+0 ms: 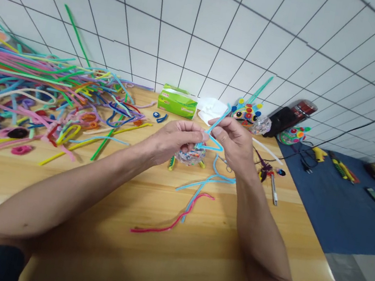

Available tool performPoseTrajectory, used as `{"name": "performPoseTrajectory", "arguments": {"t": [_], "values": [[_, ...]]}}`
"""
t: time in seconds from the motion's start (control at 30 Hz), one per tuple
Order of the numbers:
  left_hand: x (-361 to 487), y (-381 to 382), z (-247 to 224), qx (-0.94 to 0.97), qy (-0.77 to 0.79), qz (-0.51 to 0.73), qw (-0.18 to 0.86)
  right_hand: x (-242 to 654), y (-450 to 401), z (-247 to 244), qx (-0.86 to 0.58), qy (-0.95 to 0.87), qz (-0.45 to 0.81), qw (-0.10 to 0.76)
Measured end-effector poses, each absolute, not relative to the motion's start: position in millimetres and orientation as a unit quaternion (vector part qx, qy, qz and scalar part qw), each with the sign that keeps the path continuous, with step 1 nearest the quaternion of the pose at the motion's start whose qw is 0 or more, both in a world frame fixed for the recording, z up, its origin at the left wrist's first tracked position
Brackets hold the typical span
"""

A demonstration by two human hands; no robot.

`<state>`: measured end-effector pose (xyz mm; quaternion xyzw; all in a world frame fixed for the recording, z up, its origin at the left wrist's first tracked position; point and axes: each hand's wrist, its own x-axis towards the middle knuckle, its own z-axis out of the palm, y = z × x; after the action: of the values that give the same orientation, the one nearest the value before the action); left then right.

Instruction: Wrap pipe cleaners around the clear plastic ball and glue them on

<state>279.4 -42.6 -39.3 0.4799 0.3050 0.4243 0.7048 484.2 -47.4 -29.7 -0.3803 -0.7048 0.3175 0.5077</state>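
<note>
Both of my hands hold one light-blue pipe cleaner (220, 117), bent into a narrow triangle-like loop, above the table. My left hand (182, 139) pinches it near the bend's lower left. With thumb and finger, my right hand (233, 138) grips its upper stretch, whose free end points up. Behind and below the fingers sits a clear round object with coloured bits (190, 156), partly hidden. Loose light-blue pipe cleaners (207, 181) lie on the table under my right hand, crossed by a wavy red pipe cleaner (179, 218).
A big tangle of coloured pipe cleaners (37, 91) covers the table's left. Against the tiled wall stand a green tissue pack (177, 101), a decorated figure (245, 114) and a dark red bottle (302, 112). A white pen (274, 192) lies right; tools rest on a blue surface (334, 208).
</note>
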Motion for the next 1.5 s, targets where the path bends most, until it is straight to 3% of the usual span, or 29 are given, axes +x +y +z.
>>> {"name": "performPoseTrajectory", "arguments": {"t": [0.23,0.63,1.03,1.5], "values": [[277.6,-46.5,-36.5,0.527,0.336,0.442,0.643,483.8,-45.2,-27.5,-0.384,-0.651,0.394,0.523],[279.2,-44.3,-45.2,0.585,0.357,0.433,0.586,478.1,-52.3,-32.3,-0.403,-0.679,0.298,0.537],[277.4,-45.5,-39.1,0.599,0.329,0.446,0.578,476.3,-54.7,-30.3,-0.412,-0.703,0.234,0.530],[273.2,-40.4,-40.1,0.585,0.321,0.443,0.599,474.1,-54.4,-29.7,-0.412,-0.689,0.302,0.514]]}}
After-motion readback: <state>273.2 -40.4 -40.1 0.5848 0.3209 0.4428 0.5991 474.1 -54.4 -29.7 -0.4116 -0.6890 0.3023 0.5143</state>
